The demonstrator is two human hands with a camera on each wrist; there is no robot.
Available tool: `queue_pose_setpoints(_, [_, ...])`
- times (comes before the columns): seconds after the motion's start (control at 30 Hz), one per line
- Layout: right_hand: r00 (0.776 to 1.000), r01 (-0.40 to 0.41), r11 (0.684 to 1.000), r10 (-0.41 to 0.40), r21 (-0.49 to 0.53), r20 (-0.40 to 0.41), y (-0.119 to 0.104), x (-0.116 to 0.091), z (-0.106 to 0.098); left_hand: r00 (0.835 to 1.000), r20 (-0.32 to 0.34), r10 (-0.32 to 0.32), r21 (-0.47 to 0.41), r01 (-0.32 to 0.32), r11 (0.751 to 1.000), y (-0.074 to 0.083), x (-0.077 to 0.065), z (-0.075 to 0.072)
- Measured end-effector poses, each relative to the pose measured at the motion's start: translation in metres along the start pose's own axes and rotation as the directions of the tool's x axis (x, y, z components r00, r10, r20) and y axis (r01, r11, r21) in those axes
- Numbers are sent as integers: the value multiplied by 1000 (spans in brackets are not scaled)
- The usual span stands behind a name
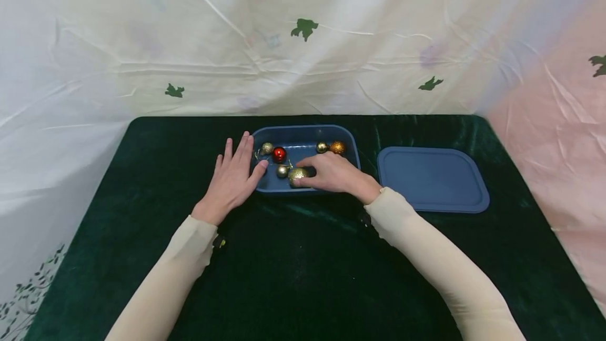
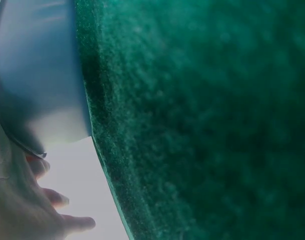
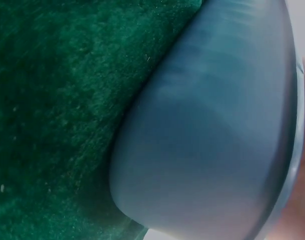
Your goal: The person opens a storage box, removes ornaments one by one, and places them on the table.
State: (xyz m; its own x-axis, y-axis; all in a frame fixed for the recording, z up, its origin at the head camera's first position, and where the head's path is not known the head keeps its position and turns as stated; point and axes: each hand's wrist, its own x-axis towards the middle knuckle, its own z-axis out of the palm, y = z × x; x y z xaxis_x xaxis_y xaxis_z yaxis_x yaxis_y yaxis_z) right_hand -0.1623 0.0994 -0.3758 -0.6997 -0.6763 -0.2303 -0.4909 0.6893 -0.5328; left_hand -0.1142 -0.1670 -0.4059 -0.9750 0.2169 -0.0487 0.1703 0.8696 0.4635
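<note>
A blue rectangular box (image 1: 303, 131) stands on the table with several small Christmas baubles in it. My right hand (image 1: 333, 172) reaches over its near wall and pinches a glittery gold bauble (image 1: 297, 176) between thumb and fingers. My left hand (image 1: 232, 180) rests at the box's left end, fingers straight, thumb over the rim. Near that thumb lie a red bauble (image 1: 279, 154), a pale gold bauble (image 1: 267, 148) and a small shiny bauble (image 1: 282, 171). At the back right are a small gold bauble (image 1: 322, 147) and an orange-gold bauble (image 1: 337, 147). Both wrist views mostly show the box's outer wall (image 3: 202, 140).
A flat blue lid (image 1: 433, 179) lies on the table right of the box, close to my right forearm. Dark green velvet (image 1: 293, 267) covers the table. A pale curtain (image 1: 303, 67) with green leaf shapes hangs behind the far edge.
</note>
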Motion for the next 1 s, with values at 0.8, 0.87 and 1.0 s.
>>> queue_pose_setpoints(0.8, [934,88,989,-42,115,-354,-7,-53,9,998,-48,29,6,-28,1000,-7,-2,15])
queue_pose_setpoints(0.87, [926,98,988,-46,122,-374,-7,-60,11,999,-46,27,8,-27,1000,-7,-2,16])
queue_pose_setpoints(1.0, [907,129,982,-61,136,-418,-7,-72,16,999,-40,20,5,-20,1000,-8,-2,17])
